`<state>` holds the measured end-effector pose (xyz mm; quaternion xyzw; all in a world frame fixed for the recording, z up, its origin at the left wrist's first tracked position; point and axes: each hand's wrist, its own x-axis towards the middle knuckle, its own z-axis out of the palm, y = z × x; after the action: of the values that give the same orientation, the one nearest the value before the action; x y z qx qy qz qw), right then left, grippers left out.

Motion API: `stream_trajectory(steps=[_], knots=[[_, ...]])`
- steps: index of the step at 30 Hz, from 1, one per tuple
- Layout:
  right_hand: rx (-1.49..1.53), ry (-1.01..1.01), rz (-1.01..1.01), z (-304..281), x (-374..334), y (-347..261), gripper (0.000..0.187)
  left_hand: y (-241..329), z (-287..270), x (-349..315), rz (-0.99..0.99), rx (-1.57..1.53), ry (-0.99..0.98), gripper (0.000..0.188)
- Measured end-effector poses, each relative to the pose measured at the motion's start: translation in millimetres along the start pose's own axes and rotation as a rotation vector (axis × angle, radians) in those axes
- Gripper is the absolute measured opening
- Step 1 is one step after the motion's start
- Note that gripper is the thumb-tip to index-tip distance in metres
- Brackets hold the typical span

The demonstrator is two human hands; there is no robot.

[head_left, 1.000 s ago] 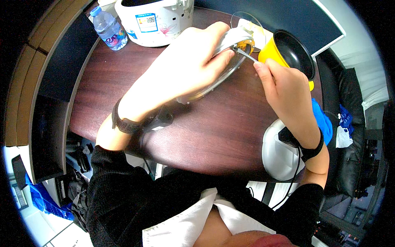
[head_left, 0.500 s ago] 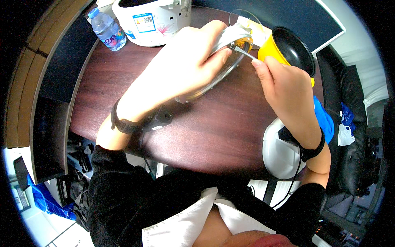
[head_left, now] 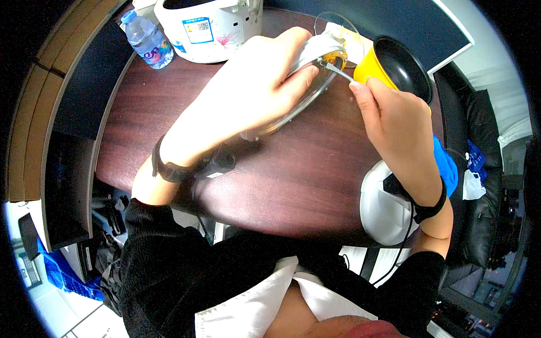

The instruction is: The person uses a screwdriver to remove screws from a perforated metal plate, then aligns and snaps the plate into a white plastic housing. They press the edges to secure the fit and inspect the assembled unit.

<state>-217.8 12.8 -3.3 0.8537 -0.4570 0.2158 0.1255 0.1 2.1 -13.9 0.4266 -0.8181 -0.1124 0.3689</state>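
A dark wood tabletop (head_left: 315,186) fills the middle, with a white rice cooker (head_left: 205,25) and a water bottle (head_left: 147,42) at its far edge. The left hand (head_left: 259,90) is closed over a round glass lid (head_left: 307,73) held tilted above the tabletop. The right hand (head_left: 394,121) pinches a thin metal tool (head_left: 338,71) against the lid's rim, beside a yellow pan (head_left: 394,65). The left palm hides most of the lid.

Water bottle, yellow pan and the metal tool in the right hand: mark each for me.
water bottle (head_left: 147,40), head view, on its clear ribbed body.
yellow pan (head_left: 401,66), head view, on its black inner surface.
metal tool (head_left: 336,71), head view, on the thin shaft above the right hand (head_left: 401,121).
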Motion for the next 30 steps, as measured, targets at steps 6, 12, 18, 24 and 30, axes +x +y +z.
stream_trajectory(steps=[6, 12, 18, 24, 30], knots=[[-0.063, -0.015, -0.01, -2.0, 0.8, -3.8, 0.035, -1.0, 3.6, -3.0, 0.079, 0.129, 0.059, 0.04], [-0.162, -0.089, -0.029, -9.1, 5.1, -4.7, 0.035, 1.3, 5.5, -5.6, 0.042, 0.134, 0.034, 0.043], [0.901, -0.264, 0.123, 37.1, -1.0, 14.4, 0.043, 0.4, 8.4, -5.6, 0.055, 0.148, 0.12, 0.036], [1.651, -0.773, 0.655, 19.5, -6.0, 4.1, 0.044, -2.5, 4.3, -2.9, 0.022, 0.031, -0.01, 0.034], [0.512, -0.096, 0.081, 12.4, -10.2, 11.4, 0.041, -6.9, 5.1, -1.3, 0.099, 0.075, 0.07, 0.036]])
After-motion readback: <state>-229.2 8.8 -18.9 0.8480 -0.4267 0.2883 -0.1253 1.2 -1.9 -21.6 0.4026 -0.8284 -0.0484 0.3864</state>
